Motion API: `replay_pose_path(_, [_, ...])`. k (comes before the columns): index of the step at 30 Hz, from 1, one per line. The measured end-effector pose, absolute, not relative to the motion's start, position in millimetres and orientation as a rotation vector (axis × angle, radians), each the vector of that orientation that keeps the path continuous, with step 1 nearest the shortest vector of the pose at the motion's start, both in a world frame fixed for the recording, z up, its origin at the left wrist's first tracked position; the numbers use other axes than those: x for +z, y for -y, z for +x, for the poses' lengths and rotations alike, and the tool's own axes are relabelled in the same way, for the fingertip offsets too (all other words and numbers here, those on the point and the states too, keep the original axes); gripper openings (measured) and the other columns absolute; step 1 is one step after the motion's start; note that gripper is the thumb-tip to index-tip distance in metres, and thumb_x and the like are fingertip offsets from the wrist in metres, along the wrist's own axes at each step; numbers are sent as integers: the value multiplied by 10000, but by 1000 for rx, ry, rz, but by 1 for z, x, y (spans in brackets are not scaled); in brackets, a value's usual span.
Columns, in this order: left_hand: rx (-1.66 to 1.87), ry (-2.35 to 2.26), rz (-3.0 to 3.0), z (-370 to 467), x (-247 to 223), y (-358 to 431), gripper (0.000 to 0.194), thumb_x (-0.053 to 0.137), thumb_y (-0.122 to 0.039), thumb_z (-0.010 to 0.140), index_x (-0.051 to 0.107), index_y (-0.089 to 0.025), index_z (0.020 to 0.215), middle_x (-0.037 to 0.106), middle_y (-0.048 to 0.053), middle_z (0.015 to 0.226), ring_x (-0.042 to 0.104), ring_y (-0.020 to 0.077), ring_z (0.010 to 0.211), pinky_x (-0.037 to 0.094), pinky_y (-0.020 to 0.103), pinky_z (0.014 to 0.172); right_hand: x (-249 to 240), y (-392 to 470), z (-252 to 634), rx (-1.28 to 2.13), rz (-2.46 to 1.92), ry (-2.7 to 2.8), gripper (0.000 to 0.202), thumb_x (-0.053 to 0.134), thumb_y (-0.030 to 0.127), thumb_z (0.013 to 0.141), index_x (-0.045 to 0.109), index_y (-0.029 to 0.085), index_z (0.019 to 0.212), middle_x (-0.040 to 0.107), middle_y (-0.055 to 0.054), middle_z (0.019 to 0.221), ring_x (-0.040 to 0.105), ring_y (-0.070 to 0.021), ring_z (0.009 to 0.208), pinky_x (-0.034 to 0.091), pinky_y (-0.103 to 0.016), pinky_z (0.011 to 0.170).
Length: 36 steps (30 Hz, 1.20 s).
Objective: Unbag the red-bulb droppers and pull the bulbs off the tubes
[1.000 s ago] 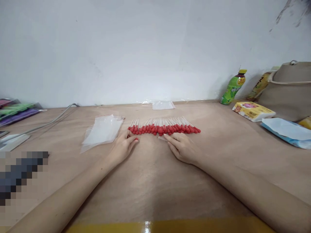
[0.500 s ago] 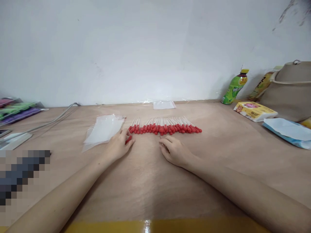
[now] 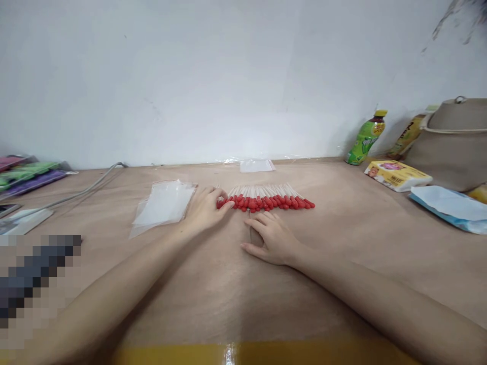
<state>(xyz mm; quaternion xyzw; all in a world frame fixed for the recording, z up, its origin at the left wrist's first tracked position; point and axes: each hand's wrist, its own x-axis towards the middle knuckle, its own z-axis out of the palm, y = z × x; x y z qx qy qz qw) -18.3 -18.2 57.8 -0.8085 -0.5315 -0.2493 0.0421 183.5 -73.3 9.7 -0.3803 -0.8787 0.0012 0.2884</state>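
Note:
A row of thin white sticks with red tips [image 3: 279, 202] lies across the middle of the table. At the row's left end, my left hand [image 3: 207, 207] has its fingers curled over the red tips; what it grips, if anything, is hidden. My right hand [image 3: 271, 238] rests on the table just in front of the row, thumb and fingers apart. Beside its fingertips lies a thin dark rod [image 3: 249, 228], pointing towards the row. Clear plastic bags [image 3: 164, 203] are stacked left of my left hand.
Behind the row lies a small clear bag [image 3: 256, 166]. On the right are a green bottle [image 3: 366, 138], a yellow tissue pack [image 3: 397, 175], a blue-white packet [image 3: 449, 207] and a beige bag [image 3: 449, 152]. A grey cable [image 3: 85, 190] and coloured packets [image 3: 32, 177] are at left.
My left hand has moved right, onto the left end of the row, covering tips seen before. My right hand has opened, with its thumb away from the fingers, and the thin rod now shows.

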Motion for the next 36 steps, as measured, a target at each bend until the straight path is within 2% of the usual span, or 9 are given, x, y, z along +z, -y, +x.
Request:
replay_pose_path(5, [-695, 1700, -2424, 8, 56, 2, 308, 520, -481, 774, 598, -185, 745, 572, 53, 813, 529, 231, 859, 395, 334, 771, 10, 78, 197, 5, -836, 2397, 327, 549, 422, 783, 599, 170, 987, 569, -69, 884, 463, -193, 842, 386, -352, 766])
replay_pose_path(8, [-727, 1740, -2408, 14, 50, -8, 297, 539, -454, 761, 591, -179, 662, 559, 50, 781, 537, 219, 819, 398, 320, 736, 10, 76, 203, 20, -771, 2395, 252, 542, 378, 798, 620, 179, 933, 574, -57, 844, 462, -178, 811, 388, -335, 740])
replay_pose_path(15, [-1183, 1935, -2221, 6, 49, -2, 280, 521, -402, 790, 596, -165, 662, 555, 36, 755, 539, 181, 761, 410, 298, 714, 1, 66, 206, -57, -769, 2229, 169, 554, 310, 794, 627, 186, 883, 596, -52, 857, 503, -167, 802, 411, -338, 751])
replay_pose_path(18, [-1364, 1704, -2314, -8, 43, 17, 254, 519, -379, 811, 594, -164, 700, 562, 29, 771, 531, 161, 758, 418, 283, 701, 1, 64, 209, -230, -827, 2037, 310, 547, 268, 790, 575, 173, 1084, 579, -100, 1052, 524, -204, 960, 416, -367, 835])
replay_pose_path(20, [-1360, 1404, -2441, -19, 35, 32, 204, 545, -349, 808, 597, -169, 727, 572, 31, 811, 530, 161, 807, 418, 294, 745, 4, 63, 211, -369, -837, 2005, 452, 544, 283, 794, 482, 168, 1227, 519, -125, 1205, 471, -239, 1114, 381, -399, 924])
replay_pose_path(23, [-1209, 996, -2617, -32, 23, 49, 118, 589, -296, 794, 602, -179, 790, 597, 34, 848, 538, 163, 839, 414, 322, 796, 10, 63, 215, -501, -794, 2154, 523, 518, 338, 818, 410, 161, 1297, 443, -123, 1318, 360, -252, 1247, 306, -433, 1015])
replay_pose_path(26, [-1117, 798, -2631, -35, 17, 57, 95, 620, -262, 776, 592, -189, 829, 624, 30, 835, 552, 169, 821, 420, 336, 782, 13, 64, 216, -515, -741, 2318, 509, 487, 397, 841, 428, 157, 1286, 411, -112, 1351, 309, -241, 1286, 266, -446, 1051])
replay_pose_path(29, [-1132, 708, -2572, -33, 16, 58, 118, 636, -245, 764, 576, -189, 849, 637, 28, 824, 562, 175, 820, 431, 337, 763, 12, 63, 217, -471, -701, 2384, 456, 484, 415, 849, 489, 171, 1235, 417, -101, 1347, 305, -229, 1290, 280, -439, 1052])
replay_pose_path(36, [-1079, 688, -2615, -29, 16, 58, 115, 629, -258, 771, 582, -182, 844, 647, 35, 840, 574, 174, 842, 462, 334, 764, 3, 58, 214, -334, -635, 2365, 250, 455, 221, 881, 593, 178, 1085, 577, -44, 1193, 396, -186, 1237, 353, -393, 1027])
